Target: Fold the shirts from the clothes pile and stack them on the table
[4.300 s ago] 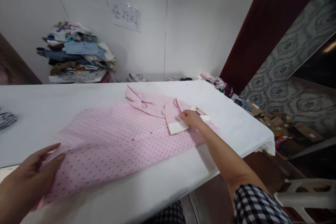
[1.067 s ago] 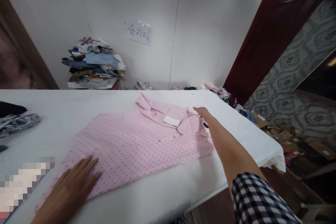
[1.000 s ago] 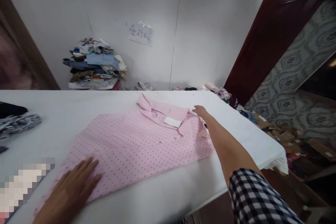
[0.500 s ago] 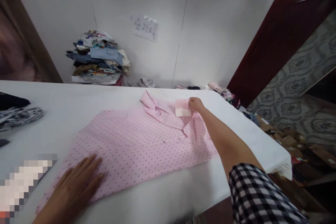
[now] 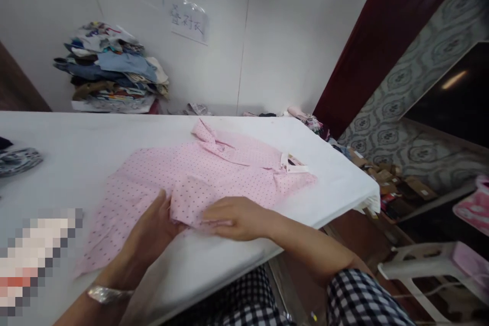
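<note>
"Where's the shirt?"
"Spread on the table, a raised fold at its near edge, between my hands."
"Got hold of it?"
"My right hand has fingers closed on that edge. My left hand is cupped against the fold, fingertips hidden; I can't tell whether it grips."

Pink shirt with dark dots, white table, black-and-white checked sleeve.
</note>
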{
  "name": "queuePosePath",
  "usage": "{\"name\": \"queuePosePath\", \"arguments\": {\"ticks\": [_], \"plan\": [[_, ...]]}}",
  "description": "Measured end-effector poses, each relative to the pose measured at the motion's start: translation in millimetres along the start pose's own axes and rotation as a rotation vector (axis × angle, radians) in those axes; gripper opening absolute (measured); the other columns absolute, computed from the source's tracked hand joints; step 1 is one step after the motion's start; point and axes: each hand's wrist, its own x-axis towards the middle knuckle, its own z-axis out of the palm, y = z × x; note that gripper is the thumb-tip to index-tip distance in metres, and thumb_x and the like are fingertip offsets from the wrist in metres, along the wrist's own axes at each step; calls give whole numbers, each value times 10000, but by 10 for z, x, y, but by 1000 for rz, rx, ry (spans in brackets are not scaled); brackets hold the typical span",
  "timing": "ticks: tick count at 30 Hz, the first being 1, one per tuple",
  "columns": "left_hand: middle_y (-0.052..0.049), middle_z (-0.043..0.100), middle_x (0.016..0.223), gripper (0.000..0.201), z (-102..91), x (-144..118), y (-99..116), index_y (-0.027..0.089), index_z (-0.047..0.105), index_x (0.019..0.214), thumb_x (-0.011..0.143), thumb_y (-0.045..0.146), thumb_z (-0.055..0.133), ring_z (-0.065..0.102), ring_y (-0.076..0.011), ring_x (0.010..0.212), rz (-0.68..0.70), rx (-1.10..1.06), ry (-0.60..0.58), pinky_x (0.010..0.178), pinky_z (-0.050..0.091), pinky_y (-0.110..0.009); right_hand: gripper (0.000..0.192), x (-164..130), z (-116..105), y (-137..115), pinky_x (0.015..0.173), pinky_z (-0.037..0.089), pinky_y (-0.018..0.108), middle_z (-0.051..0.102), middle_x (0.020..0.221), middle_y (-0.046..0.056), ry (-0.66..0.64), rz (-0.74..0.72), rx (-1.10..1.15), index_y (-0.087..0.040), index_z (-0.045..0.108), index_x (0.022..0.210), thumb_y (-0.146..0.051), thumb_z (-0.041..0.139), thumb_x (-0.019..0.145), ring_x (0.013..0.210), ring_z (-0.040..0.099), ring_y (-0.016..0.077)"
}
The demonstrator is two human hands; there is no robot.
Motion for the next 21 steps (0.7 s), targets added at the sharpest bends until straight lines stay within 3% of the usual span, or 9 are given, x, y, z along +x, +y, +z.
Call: {"name": "queuePosePath", "arguments": {"ticks": [3,6,8,11,13,15,17,19,21], "plan": [[-90,734,1041,501,-125,-2,-45,185,537,1292,850,416,588,687,-266,1009,-106,-7,108,868,579,-392,281,-646,-52,370,931,502,388,714,1126,53,334,305,-152,-269,676,1131,-327,492,927,1065,640,201],[-102,718,1075,467,-163,78,-65,181,550,1270,823,297,625,697,-258,955,-81,94,119,822,599,-393,310,-1211,-318,725,977,482,450,689,1165,102,488,588,-381,-222,686,1131,-264,498,888,1124,608,254],[-108,669,1204,512,-91,125,-25,200,533,1296,799,249,647,683,-247,987,40,192,145,828,598,-380,348,-1447,-466,891,1026,450,472,654,1232,121,438,661,-463,-198,674,1162,-253,518,857,1186,569,276],[-113,539,1401,602,117,77,124,210,480,1369,792,249,648,623,-244,1121,264,417,294,948,541,-390,374,-1577,-544,1064,1086,390,496,617,1298,120,352,704,-520,-196,642,1214,-302,491,889,1259,514,288],[-83,475,1472,637,226,-29,234,245,436,1415,813,316,632,535,-262,1247,482,673,404,1053,453,-432,386,-1578,-511,1155,1111,351,505,606,1313,124,309,758,-535,-193,625,1234,-349,473,915,1286,490,295],[-52,442,1502,661,223,-133,300,289,380,1453,834,381,594,527,-284,1244,650,997,491,1070,418,-486,397,-1571,-443,1234,1118,332,509,593,1324,131,250,835,-534,-191,618,1238,-385,487,917,1302,469,308],[-55,456,1490,634,72,-172,301,302,372,1458,855,422,530,617,-286,1085,598,1291,526,986,471,-512,410,-1582,-372,1296,1116,321,516,555,1368,134,200,896,-532,-195,607,1253,-402,503,914,1336,424,326],[-90,499,1448,581,-193,-132,253,256,455,1410,871,473,464,656,-273,945,408,1496,494,897,514,-496,419,-1603,-322,1338,1117,304,525,499,1427,136,189,926,-543,-199,588,1278,-399,498,920,1374,368,340],[-139,562,1368,598,-477,-49,194,184,553,1321,869,551,421,660,-290,946,313,1621,493,878,517,-488,421,-1610,-304,1357,1119,287,532,469,1452,139,184,927,-552,-201,578,1288,-397,493,926,1389,337,345]]}}
